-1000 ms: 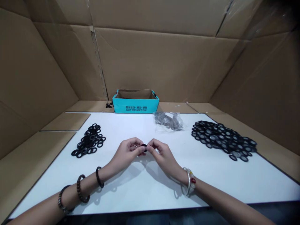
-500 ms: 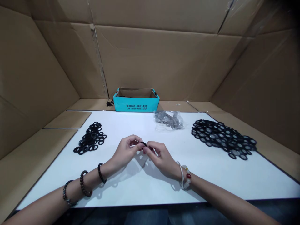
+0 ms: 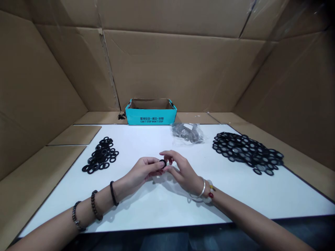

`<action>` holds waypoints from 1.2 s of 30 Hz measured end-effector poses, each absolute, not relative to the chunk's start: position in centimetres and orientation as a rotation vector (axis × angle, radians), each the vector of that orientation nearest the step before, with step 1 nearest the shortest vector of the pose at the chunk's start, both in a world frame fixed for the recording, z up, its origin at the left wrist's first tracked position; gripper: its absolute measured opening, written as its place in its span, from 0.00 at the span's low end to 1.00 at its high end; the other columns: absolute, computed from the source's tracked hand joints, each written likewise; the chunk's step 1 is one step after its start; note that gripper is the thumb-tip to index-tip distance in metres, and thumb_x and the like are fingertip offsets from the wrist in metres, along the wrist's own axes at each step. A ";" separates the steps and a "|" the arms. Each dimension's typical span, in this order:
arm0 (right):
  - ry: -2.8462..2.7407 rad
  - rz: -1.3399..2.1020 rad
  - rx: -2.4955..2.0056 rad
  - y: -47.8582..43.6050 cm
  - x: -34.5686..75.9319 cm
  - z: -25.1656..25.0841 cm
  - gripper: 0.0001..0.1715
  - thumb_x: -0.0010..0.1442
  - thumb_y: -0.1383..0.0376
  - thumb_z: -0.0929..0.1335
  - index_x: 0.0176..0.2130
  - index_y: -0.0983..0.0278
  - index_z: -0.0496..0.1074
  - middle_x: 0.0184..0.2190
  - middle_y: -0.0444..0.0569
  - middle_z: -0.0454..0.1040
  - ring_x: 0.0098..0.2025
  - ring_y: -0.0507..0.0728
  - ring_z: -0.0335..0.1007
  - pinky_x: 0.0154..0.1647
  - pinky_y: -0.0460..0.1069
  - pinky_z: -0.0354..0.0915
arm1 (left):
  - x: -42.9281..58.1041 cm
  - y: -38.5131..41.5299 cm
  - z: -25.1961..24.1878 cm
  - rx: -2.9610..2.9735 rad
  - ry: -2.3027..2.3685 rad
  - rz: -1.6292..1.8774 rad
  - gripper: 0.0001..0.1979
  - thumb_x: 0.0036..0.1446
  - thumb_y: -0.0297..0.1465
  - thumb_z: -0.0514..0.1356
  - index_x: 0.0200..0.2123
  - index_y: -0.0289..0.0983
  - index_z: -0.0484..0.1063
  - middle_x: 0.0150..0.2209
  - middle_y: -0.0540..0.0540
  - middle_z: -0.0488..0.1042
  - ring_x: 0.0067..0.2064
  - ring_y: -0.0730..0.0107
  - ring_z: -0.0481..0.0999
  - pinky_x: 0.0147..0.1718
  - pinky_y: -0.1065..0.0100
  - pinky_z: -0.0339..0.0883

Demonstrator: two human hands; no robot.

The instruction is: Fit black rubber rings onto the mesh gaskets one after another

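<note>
My left hand (image 3: 144, 169) is closed on a small black ring (image 3: 163, 163) held at its fingertips, just above the middle of the white table (image 3: 157, 205). My right hand (image 3: 180, 169) is right beside it with the fingers spread apart; its thumb rests against the ring. A small heap of black rings (image 3: 101, 158) lies to the left of my hands. A larger heap of black rings with grey centres (image 3: 246, 151) lies to the right.
A teal cardboard box (image 3: 151, 112) stands at the table's far edge, with a few black rings (image 3: 121, 116) beside it. A clear plastic bag of grey parts (image 3: 187, 132) lies nearer. Brown cardboard walls (image 3: 183, 69) close in the back and both sides.
My right hand has let its fingers open and spread, where before both hands pinched the ring together. The left hand still holds the ring.
</note>
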State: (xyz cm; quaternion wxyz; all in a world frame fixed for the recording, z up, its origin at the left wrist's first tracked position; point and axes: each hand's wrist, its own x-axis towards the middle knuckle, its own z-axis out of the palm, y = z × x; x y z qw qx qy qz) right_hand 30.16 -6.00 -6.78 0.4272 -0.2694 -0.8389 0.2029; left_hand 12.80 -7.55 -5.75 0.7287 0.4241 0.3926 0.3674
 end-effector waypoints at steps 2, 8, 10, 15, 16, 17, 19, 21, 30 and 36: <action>-2.145 0.447 -0.602 -6.0 30.4 -6.3 0.14 0.61 0.65 0.63 0.48 0.61 0.64 0.35 0.50 0.68 0.37 0.55 0.63 0.38 0.51 0.63 | 12.8 -7.5 -5.6 0.943 0.873 0.811 0.10 0.45 0.34 0.66 0.26 0.32 0.75 0.24 0.49 0.72 0.27 0.78 0.68 0.31 0.74 0.59; -2.062 0.375 -0.600 -6.0 30.5 -6.0 0.10 0.56 0.65 0.67 0.41 0.62 0.66 0.33 0.49 0.66 0.37 0.56 0.63 0.36 0.52 0.63 | 12.8 -7.7 -5.4 0.839 0.764 0.823 0.11 0.51 0.36 0.62 0.30 0.32 0.75 0.26 0.47 0.74 0.29 0.76 0.70 0.32 0.73 0.63; -2.049 0.396 -0.613 -6.1 30.4 -6.1 0.10 0.56 0.65 0.67 0.40 0.62 0.65 0.33 0.49 0.66 0.36 0.56 0.62 0.36 0.52 0.63 | 12.8 -7.9 -5.1 0.806 0.756 0.802 0.10 0.51 0.34 0.62 0.31 0.32 0.75 0.28 0.46 0.74 0.31 0.75 0.71 0.35 0.73 0.64; -2.025 0.408 -0.633 -6.2 30.2 -6.2 0.11 0.55 0.65 0.68 0.38 0.62 0.62 0.32 0.47 0.64 0.34 0.55 0.59 0.34 0.51 0.61 | 12.8 -8.0 -4.8 0.795 0.745 0.794 0.08 0.52 0.31 0.61 0.29 0.31 0.75 0.28 0.46 0.75 0.30 0.75 0.72 0.34 0.73 0.65; -2.020 0.398 -0.637 -6.2 30.2 -6.2 0.10 0.55 0.65 0.68 0.37 0.62 0.62 0.32 0.47 0.64 0.34 0.55 0.59 0.33 0.51 0.61 | 12.8 -7.9 -4.9 0.809 0.732 0.793 0.08 0.52 0.31 0.60 0.29 0.31 0.75 0.27 0.46 0.74 0.30 0.76 0.71 0.34 0.74 0.65; -2.019 0.386 -0.638 -6.2 30.2 -6.1 0.10 0.55 0.66 0.68 0.37 0.62 0.62 0.31 0.47 0.64 0.33 0.54 0.58 0.33 0.51 0.60 | 12.8 -7.9 -5.0 0.823 0.722 0.793 0.07 0.52 0.31 0.61 0.29 0.31 0.74 0.27 0.47 0.74 0.29 0.77 0.71 0.33 0.75 0.65; -2.019 0.367 -0.639 -6.3 30.2 -6.1 0.09 0.55 0.66 0.67 0.37 0.63 0.62 0.31 0.47 0.65 0.33 0.55 0.59 0.34 0.51 0.60 | 12.8 -7.8 -5.4 0.838 0.718 0.797 0.06 0.50 0.30 0.62 0.28 0.32 0.74 0.26 0.48 0.74 0.28 0.79 0.71 0.31 0.76 0.64; -2.019 0.359 -0.632 -6.4 30.2 -6.0 0.07 0.56 0.67 0.67 0.38 0.63 0.64 0.31 0.48 0.66 0.34 0.55 0.60 0.35 0.51 0.60 | 12.7 -7.6 -5.7 0.837 0.742 0.799 0.06 0.48 0.30 0.64 0.28 0.32 0.75 0.27 0.48 0.74 0.28 0.79 0.71 0.32 0.76 0.64; -2.110 0.394 -0.576 -6.3 30.2 -6.0 0.12 0.62 0.70 0.60 0.44 0.62 0.66 0.34 0.49 0.70 0.37 0.56 0.62 0.38 0.53 0.61 | 12.6 -7.6 -5.8 0.887 0.802 0.800 0.09 0.46 0.32 0.66 0.29 0.32 0.75 0.28 0.47 0.74 0.29 0.77 0.72 0.34 0.74 0.64; -2.136 0.337 -0.635 -6.5 30.2 -6.1 0.11 0.56 0.65 0.66 0.41 0.63 0.65 0.33 0.49 0.68 0.37 0.57 0.62 0.38 0.54 0.61 | 12.9 -7.8 -5.7 0.909 0.904 0.832 0.09 0.43 0.33 0.66 0.25 0.33 0.73 0.21 0.51 0.68 0.23 0.80 0.65 0.24 0.77 0.57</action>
